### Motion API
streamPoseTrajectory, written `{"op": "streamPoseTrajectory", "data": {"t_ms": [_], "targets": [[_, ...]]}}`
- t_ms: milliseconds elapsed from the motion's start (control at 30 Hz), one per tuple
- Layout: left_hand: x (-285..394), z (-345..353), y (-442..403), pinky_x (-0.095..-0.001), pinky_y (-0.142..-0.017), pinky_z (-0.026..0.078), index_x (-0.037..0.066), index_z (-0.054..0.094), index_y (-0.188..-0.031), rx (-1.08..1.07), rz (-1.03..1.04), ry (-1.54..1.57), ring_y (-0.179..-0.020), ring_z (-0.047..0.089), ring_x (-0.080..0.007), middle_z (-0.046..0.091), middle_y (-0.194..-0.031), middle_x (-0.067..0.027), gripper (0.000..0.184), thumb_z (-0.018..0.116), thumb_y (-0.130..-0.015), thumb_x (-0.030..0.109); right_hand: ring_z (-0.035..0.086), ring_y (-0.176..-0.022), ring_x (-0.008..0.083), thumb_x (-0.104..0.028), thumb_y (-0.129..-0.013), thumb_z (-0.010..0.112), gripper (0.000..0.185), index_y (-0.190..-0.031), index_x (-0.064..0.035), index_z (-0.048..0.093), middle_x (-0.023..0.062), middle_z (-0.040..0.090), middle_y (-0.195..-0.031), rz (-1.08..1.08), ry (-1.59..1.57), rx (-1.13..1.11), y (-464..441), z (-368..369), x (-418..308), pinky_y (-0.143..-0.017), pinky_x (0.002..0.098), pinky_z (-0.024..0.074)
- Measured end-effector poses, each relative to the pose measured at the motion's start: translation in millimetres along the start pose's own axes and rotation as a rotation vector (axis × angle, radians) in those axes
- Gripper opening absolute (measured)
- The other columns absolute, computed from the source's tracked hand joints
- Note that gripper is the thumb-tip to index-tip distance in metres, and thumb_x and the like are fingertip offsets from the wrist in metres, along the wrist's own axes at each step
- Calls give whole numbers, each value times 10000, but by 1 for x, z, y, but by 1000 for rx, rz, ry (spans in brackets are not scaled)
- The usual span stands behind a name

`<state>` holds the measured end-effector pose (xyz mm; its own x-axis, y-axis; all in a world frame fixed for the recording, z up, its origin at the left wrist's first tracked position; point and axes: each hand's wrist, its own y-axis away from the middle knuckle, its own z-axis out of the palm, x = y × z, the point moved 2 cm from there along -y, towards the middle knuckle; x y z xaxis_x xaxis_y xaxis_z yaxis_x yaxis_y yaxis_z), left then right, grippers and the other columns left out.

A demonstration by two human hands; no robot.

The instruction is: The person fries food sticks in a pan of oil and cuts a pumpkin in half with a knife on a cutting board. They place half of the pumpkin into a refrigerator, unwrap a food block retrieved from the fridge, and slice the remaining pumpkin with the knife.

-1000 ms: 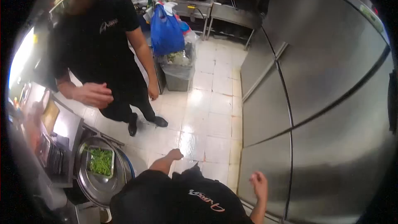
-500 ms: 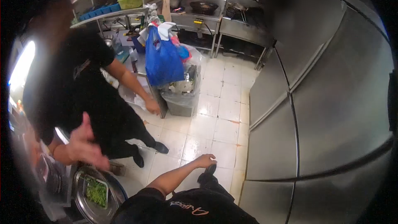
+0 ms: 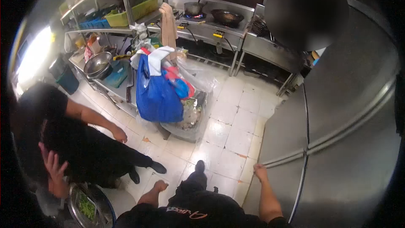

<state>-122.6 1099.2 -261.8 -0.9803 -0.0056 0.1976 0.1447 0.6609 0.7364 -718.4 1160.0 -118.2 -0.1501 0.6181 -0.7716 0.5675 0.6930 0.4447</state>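
Observation:
Low in front of my body, my left hand hangs over the tiled floor with its fingers loosely curled, and I see nothing in it. My right hand is closed beside the front edge of the steel refrigerator, at the end of its long horizontal handle strip. Whether it touches the metal I cannot tell. Ahead, a blue plastic bag hangs over a lined bin holding scraps.
A co-worker in black stands close on my left, one hand raised. Beside them is a round metal tray with chopped greens. A prep counter carries a wok and a knife. Stoves with a pot line the back.
My view has shifted forward and tilted up. My left hand has swung back toward my body, and my right hand has come into view by the refrigerator. The co-worker is now lower and further left.

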Motion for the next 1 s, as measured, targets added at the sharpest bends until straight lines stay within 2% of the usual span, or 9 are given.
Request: {"op": "streamPoseTrajectory", "data": {"t_ms": [67,267,433,567,767,867,900,933,1000], "targets": [[20,-16,2,-360,-631,516,-48,654,-837,-263,-216,140,-590,636,-255,650,-794,-188,514,570,-790,457,570,-627,141,-176,-844,534,180,-902,-29,619,44,605,-762,-95,-84,0,-44,18,-48,-537,267,449],[126,-92,-136,-436,-744,497,29,679,-856,-107,283,-97,-806,632,-349,632,-921,-224,546,460,-806,527,583,-618,122,-316,-849,595,310,-999,-47,630,32,630,-748,-210,303,-296,-109,55,-52,-525,261,457],[284,-242,-253,-446,-828,459,9,610,-999,221,535,-42,-938,594,-356,620,-951,-227,436,571,-773,380,613,-730,225,-331,-869,542,357,-1015,-13,614,111,633,-864,307,314,-397,-118,8,42,-619,345,489],[403,-376,-279,-425,-866,445,23,587,-1076,294,496,273,-998,566,-359,586,-1071,-220,468,593,-779,385,613,-708,263,-356,-874,507,374,-965,-13,626,141,632,-839,-24,879,-543,-175,-26,62,-638,396,482],[440,-405,-385,-381,-853,451,47,595,-1071,370,467,375,-973,583,-306,607,-1013,-209,446,602,-788,392,611,-674,320,-393,-881,455,425,-891,-13,645,185,630,-803,-569,1190,-562,-341,-59,30,-666,471,470],[457,-465,-324,-341,-752,489,58,594,-1072,187,302,533,-811,632,-274,645,-854,-161,412,600,-800,368,588,-702,349,-347,-826,522,335,-827,-32,637,179,620,-791,-36,730,-305,-507,-48,-20,-684,459,469],[449,-458,-349,-317,-712,496,63,594,-1078,246,391,586,-731,637,-244,655,-807,-137,407,608,-801,360,567,-623,254,-248,-855,508,230,-795,-34,565,94,596,-733,-184,435,-471,-566,-51,-68,-625,425,474],[450,-467,-351,-322,-714,494,61,593,-1081,231,318,754,-741,636,-238,659,-827,-138,409,609,-803,360,561,-593,200,-237,-908,449,270,-828,-19,587,78,599,-683,-624,1047,-584,-601,-40,-155,-565,366,476],[450,-481,-371,-329,-718,492,59,592,-1084,253,227,946,-755,636,-231,663,-860,-137,413,613,-803,362,576,-634,158,-209,-921,406,291,-965,-1,606,84,626,-780,-331,469,-247,-675,-9,-251,-536,291,465]]}}
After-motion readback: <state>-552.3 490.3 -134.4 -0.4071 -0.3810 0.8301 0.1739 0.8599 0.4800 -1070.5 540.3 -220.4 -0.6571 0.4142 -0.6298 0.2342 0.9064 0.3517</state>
